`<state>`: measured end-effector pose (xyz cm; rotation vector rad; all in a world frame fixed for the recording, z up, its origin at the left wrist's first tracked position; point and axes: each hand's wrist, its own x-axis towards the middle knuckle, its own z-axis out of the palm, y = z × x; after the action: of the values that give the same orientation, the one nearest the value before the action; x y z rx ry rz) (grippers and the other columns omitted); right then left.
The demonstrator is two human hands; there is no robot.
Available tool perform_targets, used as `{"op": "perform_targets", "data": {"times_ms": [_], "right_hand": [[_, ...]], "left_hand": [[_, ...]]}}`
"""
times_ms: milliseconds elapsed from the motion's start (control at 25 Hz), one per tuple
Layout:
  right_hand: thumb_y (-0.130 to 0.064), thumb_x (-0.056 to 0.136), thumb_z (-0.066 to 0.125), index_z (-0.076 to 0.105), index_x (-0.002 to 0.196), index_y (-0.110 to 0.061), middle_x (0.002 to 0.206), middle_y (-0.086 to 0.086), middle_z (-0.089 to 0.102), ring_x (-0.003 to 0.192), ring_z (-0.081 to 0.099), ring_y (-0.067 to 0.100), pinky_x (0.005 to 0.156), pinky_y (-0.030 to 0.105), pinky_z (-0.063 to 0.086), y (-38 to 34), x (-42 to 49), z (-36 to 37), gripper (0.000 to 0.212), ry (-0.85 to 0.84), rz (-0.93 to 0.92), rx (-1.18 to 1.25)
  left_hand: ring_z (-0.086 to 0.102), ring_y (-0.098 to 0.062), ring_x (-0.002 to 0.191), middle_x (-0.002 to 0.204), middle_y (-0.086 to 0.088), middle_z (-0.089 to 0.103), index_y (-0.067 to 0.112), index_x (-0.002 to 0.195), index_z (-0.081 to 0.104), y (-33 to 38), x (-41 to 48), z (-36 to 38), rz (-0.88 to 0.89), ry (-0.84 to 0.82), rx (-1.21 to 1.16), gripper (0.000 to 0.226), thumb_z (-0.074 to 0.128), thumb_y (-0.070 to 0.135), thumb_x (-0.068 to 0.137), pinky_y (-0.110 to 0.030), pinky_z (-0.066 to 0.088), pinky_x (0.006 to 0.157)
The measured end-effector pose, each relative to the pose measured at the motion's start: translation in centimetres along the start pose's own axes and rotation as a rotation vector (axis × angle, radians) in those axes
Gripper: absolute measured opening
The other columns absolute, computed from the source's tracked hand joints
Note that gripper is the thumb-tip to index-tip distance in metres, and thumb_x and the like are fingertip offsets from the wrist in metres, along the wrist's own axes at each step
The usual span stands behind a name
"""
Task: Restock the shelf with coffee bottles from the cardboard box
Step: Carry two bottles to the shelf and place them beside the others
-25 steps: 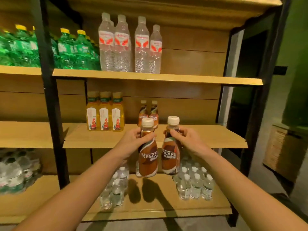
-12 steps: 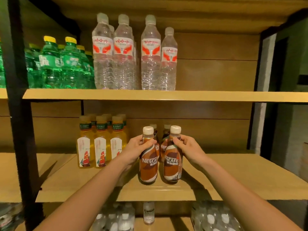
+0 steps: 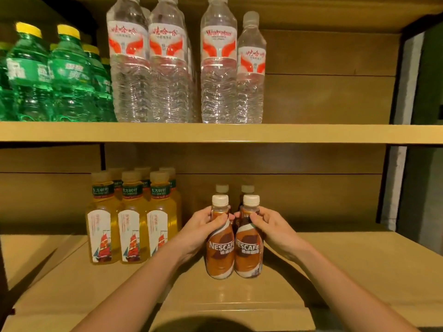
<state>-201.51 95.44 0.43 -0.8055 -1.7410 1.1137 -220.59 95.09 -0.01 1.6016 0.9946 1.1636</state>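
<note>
Two brown Nescafe coffee bottles with white caps stand side by side on the middle shelf (image 3: 335, 264). My left hand (image 3: 199, 230) grips the neck of the left coffee bottle (image 3: 220, 254). My right hand (image 3: 271, 227) holds the neck of the right coffee bottle (image 3: 248, 254). Both bottle bases rest on the shelf board. Directly behind them stand two more coffee bottles (image 3: 222, 188), of which only the caps show. The cardboard box is out of view.
Several yellow tea bottles (image 3: 133, 226) stand to the left of the coffee bottles. On the upper shelf (image 3: 311, 133) are clear water bottles (image 3: 167, 68) and green bottles (image 3: 48, 75). Bare shelf board lies to the right of the coffee bottles.
Both hands have carried the two coffee bottles up and forward over the middle shelf and set them down in front of the two at the back. The view has moved closer.
</note>
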Motion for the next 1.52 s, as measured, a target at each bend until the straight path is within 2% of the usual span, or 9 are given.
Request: {"op": "perform_targets", "data": {"times_ms": [80,200,360,440,680,1040,1280,1400,1520], "right_hand": [[-0.025,0.090,0.051,0.054,0.111,-0.026,0.101,-0.011,0.069,0.098,0.067,0.006,0.071,0.014,0.052,0.1,-0.4,0.2,0.021,0.045,-0.023,0.015],[-0.036,0.083,0.061,0.047,0.116,-0.028,0.102,-0.015,0.061,0.097,0.064,0.003,0.072,0.015,0.050,1.2,-2.1,0.7,0.036,0.305,-0.023,-0.123],[-0.069,0.069,0.061,0.050,0.114,-0.027,0.103,-0.012,0.062,0.092,0.060,0.004,0.078,0.019,0.048,4.4,-4.4,2.7,0.062,0.282,0.205,-0.764],[-0.073,0.065,0.060,0.052,0.108,-0.027,0.100,-0.011,0.065,0.090,0.061,0.007,0.083,0.026,0.051,5.5,-4.1,3.4,0.064,0.340,0.218,-0.920],[-0.054,0.073,0.069,0.057,0.105,-0.025,0.105,-0.008,0.068,0.096,0.062,0.009,0.093,0.036,0.050,7.0,-3.0,2.5,0.045,0.368,0.281,-0.694],[-0.050,0.086,0.055,0.046,0.122,-0.024,0.126,-0.006,0.060,0.120,0.052,0.017,0.109,0.041,0.028,6.8,-2.0,2.7,0.046,0.329,0.322,-0.796],[-0.067,0.079,0.049,0.035,0.133,-0.025,0.137,-0.003,0.050,0.129,0.043,0.018,0.113,0.042,0.028,7.0,-2.6,2.9,0.069,0.308,0.325,-0.895],[-0.074,0.079,0.038,0.018,0.147,-0.016,0.155,0.007,0.025,0.143,0.022,0.024,0.118,0.043,0.014,5.8,-4.6,3.4,0.092,0.251,0.335,-1.131],[-0.073,0.082,0.035,0.005,0.150,-0.017,0.159,0.007,0.009,0.147,0.008,0.023,0.119,0.040,0.005,3.3,-7.6,5.0,0.093,0.282,0.259,-1.209]], "left_hand": [[0.055,-0.015,0.119,0.127,0.004,0.059,0.024,0.129,0.047,-0.5,-0.2,0.3,0.028,0.074,0.000,0.050,0.063,0.030,0.082,-0.038,0.046,0.101],[0.048,-0.008,0.121,0.131,0.011,0.049,0.024,0.138,0.036,-2.1,-2.3,1.2,0.077,0.322,0.060,0.077,0.072,0.040,0.072,-0.033,0.043,0.101],[0.056,-0.007,0.103,0.111,0.014,0.059,0.032,0.117,0.052,-5.5,-5.1,2.7,-0.062,0.363,0.678,0.064,0.067,0.066,0.065,-0.032,0.048,0.093],[0.059,-0.010,0.096,0.106,0.011,0.064,0.031,0.110,0.056,-6.8,-4.6,3.2,-0.071,0.374,0.846,0.056,0.060,0.069,0.069,-0.034,0.049,0.091],[0.055,-0.015,0.109,0.117,0.006,0.061,0.029,0.117,0.053,-7.6,-2.3,2.9,-0.112,0.335,0.908,0.056,0.054,0.067,0.076,-0.035,0.041,0.097],[0.036,-0.020,0.134,0.141,0.003,0.045,0.027,0.135,0.036,-7.9,-0.8,2.4,-0.228,0.231,1.029,0.068,0.041,0.069,0.082,-0.052,0.017,0.113],[0.017,-0.024,0.144,0.156,-0.004,0.022,0.020,0.148,0.012,-7.7,-1.4,2.4,-0.237,0.224,1.076,0.090,0.030,0.076,0.080,-0.046,0.011,0.118],[0.009,-0.024,0.146,0.159,-0.007,0.011,0.014,0.150,0.005,-6.2,-3.8,2.6,-0.207,0.257,1.129,0.093,0.029,0.074,0.082,-0.040,0.008,0.119],[0.001,-0.022,0.147,0.159,-0.006,0.003,0.014,0.150,0.001,-3.8,-8.2,3.0,-0.174,0.275,1.186,0.091,0.031,0.070,0.085,-0.038,0.004,0.119]]}}
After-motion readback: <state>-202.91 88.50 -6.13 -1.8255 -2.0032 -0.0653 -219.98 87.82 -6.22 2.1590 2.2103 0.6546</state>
